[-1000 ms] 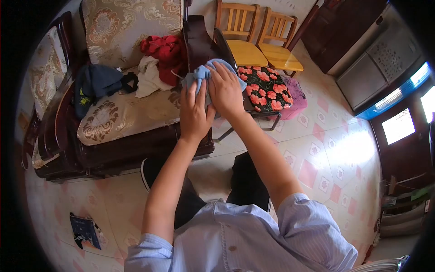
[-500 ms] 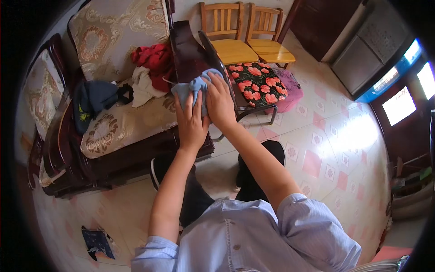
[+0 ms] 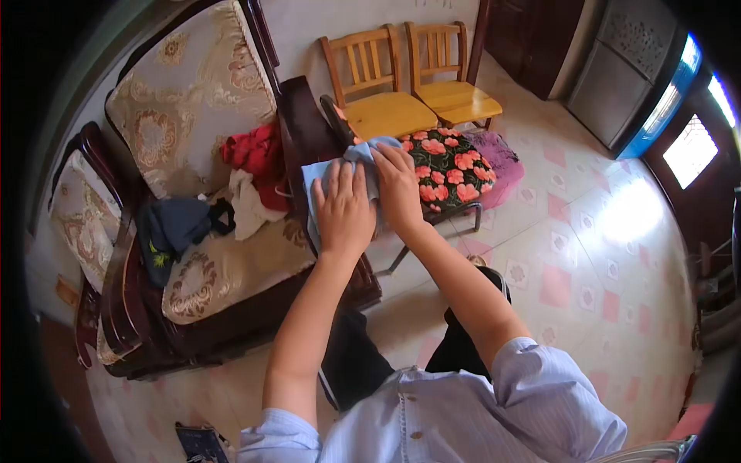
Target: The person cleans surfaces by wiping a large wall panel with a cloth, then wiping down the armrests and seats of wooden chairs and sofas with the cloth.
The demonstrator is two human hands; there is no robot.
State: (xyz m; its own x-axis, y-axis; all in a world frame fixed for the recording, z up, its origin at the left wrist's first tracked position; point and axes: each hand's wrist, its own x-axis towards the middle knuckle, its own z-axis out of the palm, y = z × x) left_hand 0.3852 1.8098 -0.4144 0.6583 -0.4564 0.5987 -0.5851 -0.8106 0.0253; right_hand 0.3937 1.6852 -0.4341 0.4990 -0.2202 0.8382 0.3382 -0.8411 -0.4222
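A light blue cloth [image 3: 312,174] lies bunched over the dark wooden armrest [image 3: 302,116] of the sofa. My left hand [image 3: 343,207] rests on the cloth with its palm down and fingers spread a little. Close beside it on the right, my right hand [image 3: 398,185] presses on the cloth, its fingertips at the bunched part and its thumb hidden. Right of my hands is a chair seat with a black and red floral cushion [image 3: 451,171].
On the sofa seat [image 3: 231,270] lie a dark blue bag [image 3: 176,228], a white cloth [image 3: 247,207] and red clothing [image 3: 255,150]. Two yellow wooden chairs [image 3: 390,116] stand against the wall. A fridge [image 3: 617,73] is at the upper right. A dark blue item [image 3: 199,444] lies on the floor.
The view has shifted, so the sofa and chairs sit lower. My hands have moved along the armrest toward its front, and my left hand now lies flatter, with more of the cloth spread out at its left.
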